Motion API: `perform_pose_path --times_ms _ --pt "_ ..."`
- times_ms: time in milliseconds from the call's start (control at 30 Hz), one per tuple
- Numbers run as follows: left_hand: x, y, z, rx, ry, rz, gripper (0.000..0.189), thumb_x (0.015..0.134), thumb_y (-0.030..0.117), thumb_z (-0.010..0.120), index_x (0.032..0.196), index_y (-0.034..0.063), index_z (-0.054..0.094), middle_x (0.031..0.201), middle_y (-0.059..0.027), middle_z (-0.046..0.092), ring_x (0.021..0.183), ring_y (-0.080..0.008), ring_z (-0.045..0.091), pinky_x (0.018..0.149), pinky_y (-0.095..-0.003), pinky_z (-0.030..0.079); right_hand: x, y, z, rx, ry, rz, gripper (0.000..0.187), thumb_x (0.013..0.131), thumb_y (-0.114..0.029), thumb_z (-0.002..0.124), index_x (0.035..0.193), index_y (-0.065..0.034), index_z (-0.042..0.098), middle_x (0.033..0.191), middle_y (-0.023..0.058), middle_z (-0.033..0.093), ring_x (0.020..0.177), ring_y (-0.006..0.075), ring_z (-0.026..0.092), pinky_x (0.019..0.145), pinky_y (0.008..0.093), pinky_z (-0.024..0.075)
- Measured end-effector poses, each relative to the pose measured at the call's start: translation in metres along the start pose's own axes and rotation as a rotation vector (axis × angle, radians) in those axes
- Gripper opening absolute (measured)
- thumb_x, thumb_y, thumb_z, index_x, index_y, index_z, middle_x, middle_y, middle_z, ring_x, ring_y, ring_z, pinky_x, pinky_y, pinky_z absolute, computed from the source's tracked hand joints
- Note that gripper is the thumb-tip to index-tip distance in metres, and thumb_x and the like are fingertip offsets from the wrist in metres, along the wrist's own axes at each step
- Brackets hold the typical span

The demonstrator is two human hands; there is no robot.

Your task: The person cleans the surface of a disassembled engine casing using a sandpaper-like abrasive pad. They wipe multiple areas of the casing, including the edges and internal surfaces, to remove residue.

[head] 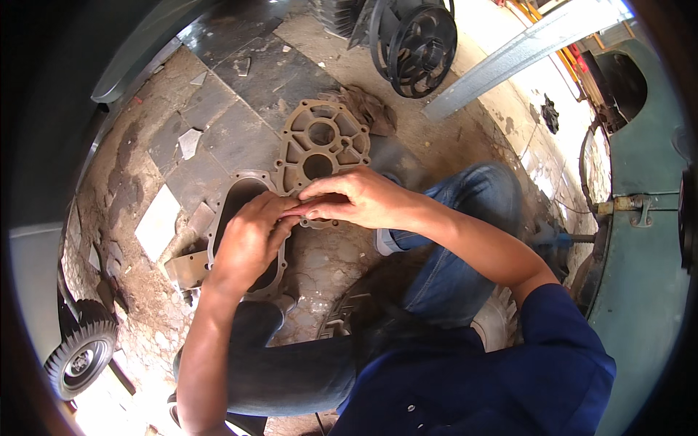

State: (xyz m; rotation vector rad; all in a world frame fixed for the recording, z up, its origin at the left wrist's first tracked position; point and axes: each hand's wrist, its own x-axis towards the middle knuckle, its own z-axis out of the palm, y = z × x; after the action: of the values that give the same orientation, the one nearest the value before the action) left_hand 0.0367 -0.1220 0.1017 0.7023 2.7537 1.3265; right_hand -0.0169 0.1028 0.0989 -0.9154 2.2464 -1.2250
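Note:
My left hand (248,231) and my right hand (351,199) meet at the middle of the view, both pinching a small reddish strip-like piece (297,210). Its exact kind cannot be told. Under and beyond my right hand lies a ribbed cast-metal housing cover (292,150) with two large round holes and bolt holes around its edge. Below my left hand is an open metal housing (218,210) with a long oval cavity and a flanged rim, partly hidden by that hand and forearm.
A crumpled brown rag (371,111) touches the cover's far side. Black fans (420,52) and a metal post (523,57) stand beyond. Broken tile pieces (158,222) lie at left. Green vehicle bodywork (643,272) is at right, a wheel (82,357) at lower left.

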Motion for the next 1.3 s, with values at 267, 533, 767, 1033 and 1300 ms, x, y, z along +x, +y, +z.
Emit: perform_pose_path --times_ms 267,533,767,1033,1300 --pt "0.0 -0.005 -0.005 -0.245 -0.131 -0.186 0.025 0.091 0.011 0.068 0.112 -0.0016 0.066 0.096 -0.0112 0.068 0.081 -0.019 0.065 0.075 -0.0327 0.053 -0.002 0.0 -0.001 0.068 0.039 -0.041 0.021 0.086 -0.018 0.074 0.102 -0.0052 0.067 0.09 0.0086 0.071 0.08 0.0197 0.069 0.069 0.0332 0.0531" --pt "-0.004 -0.005 -0.007 -0.465 -0.187 -0.401 0.021 0.095 0.01 0.064 0.112 -0.0016 0.066 0.098 -0.007 0.068 0.084 -0.0127 0.066 0.075 -0.0278 0.056 0.001 -0.001 0.001 0.274 -0.05 0.04 0.019 0.091 -0.003 0.066 0.109 -0.0007 0.063 0.104 0.0079 0.07 0.096 0.0131 0.068 0.078 0.0271 0.0566" --pt "-0.001 -0.008 -0.005 -0.34 -0.107 -0.209 0.02 0.091 0.008 0.069 0.109 0.0019 0.069 0.101 -0.0078 0.07 0.095 -0.014 0.066 0.084 -0.0295 0.053 -0.004 -0.001 0.002 0.464 -0.056 0.176 0.021 0.094 0.0 0.061 0.115 0.0034 0.062 0.105 0.0094 0.07 0.091 0.0113 0.066 0.073 0.0253 0.0567" --pt "-0.003 0.001 -0.006 -0.579 -0.141 -0.422 0.02 0.094 0.011 0.066 0.112 0.0016 0.063 0.102 -0.0054 0.069 0.097 -0.012 0.063 0.086 -0.0274 0.05 -0.008 -0.011 0.0 0.404 0.021 0.095 0.018 0.094 -0.003 0.064 0.111 0.0019 0.067 0.101 0.0077 0.071 0.086 0.0098 0.066 0.072 0.0244 0.0551" --pt "0.003 0.014 -0.036 -0.06 -0.215 -0.093 0.045 0.088 0.022 0.072 0.126 0.0028 0.059 0.116 -0.0158 0.065 0.102 -0.0258 0.066 0.091 -0.0373 0.052 -0.01 -0.01 -0.012 0.124 0.029 0.015 0.017 0.093 -0.006 0.064 0.108 -0.0008 0.067 0.091 0.0061 0.073 0.079 0.01 0.067 0.069 0.0267 0.0527"
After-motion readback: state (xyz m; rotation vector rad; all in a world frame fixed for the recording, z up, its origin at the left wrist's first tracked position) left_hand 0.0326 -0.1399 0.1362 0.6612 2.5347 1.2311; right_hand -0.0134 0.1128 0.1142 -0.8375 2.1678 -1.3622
